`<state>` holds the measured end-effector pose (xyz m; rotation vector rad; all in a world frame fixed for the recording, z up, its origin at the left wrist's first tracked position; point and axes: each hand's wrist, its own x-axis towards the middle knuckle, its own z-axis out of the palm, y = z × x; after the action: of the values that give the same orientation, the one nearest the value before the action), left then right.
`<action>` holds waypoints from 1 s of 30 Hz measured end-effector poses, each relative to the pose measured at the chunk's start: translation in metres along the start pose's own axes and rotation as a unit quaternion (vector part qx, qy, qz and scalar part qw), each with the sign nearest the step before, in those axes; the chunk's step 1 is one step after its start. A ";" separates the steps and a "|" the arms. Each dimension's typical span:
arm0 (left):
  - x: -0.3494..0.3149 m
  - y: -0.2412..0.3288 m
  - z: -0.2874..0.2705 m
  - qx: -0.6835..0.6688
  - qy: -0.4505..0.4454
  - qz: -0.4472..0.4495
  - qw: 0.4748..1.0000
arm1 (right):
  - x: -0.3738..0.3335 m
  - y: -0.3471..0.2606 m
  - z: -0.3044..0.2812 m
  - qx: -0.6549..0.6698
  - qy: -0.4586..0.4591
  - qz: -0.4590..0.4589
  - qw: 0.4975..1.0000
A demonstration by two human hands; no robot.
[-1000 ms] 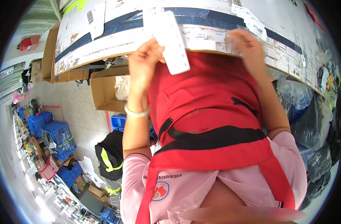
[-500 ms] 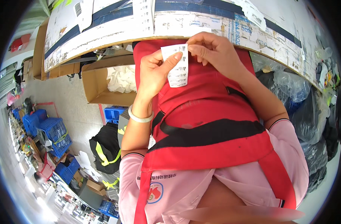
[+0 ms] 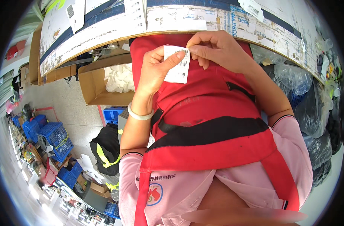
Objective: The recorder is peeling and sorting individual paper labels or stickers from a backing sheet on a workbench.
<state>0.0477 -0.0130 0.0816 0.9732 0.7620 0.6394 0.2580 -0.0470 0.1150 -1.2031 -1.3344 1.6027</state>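
the barcode label sheet (image 3: 175,72) is in the upper centre of the frame, in front of the red apron (image 3: 213,98). the left hand (image 3: 155,69) holds it by its left part, thumb flat on the printed face, other fingers behind. the right hand (image 3: 217,49) has thumb and forefinger closed at the upper right corner, apparently pinching it; exactly what lies between the tips is too small to tell.

it should be very light and thin, floppy, easy to crease or tear, slightly slick. best held by the margins, with the far side supported close to the corner being worked. the left thumb covers part of the print.

just above the hands runs the edge of the cardboard-covered table (image 3: 78,47), with a long label strip (image 3: 136,17) on top. left of centre, an open carton (image 3: 111,99) holds white paper scraps (image 3: 119,79); blue crates (image 3: 58,141) stand far left, clear plastic bags (image 3: 311,116) at right. nothing blocks the fingers.
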 end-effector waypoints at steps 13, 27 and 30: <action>-0.001 -0.010 0.005 -0.082 0.044 0.021 0.995 | -0.003 0.023 0.014 0.065 0.063 0.040 0.995; 0.010 -0.013 -0.006 -0.044 -0.002 0.032 0.999 | 0.017 0.019 -0.005 -0.072 0.165 -0.018 0.984; 0.014 -0.025 -0.016 -0.043 -0.002 0.044 0.998 | 0.028 0.026 -0.026 -0.108 0.219 -0.010 0.970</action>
<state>0.0469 -0.0053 0.0499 0.9325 0.6850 0.7415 0.2752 -0.0186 0.0829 -1.5615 -1.2429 1.1069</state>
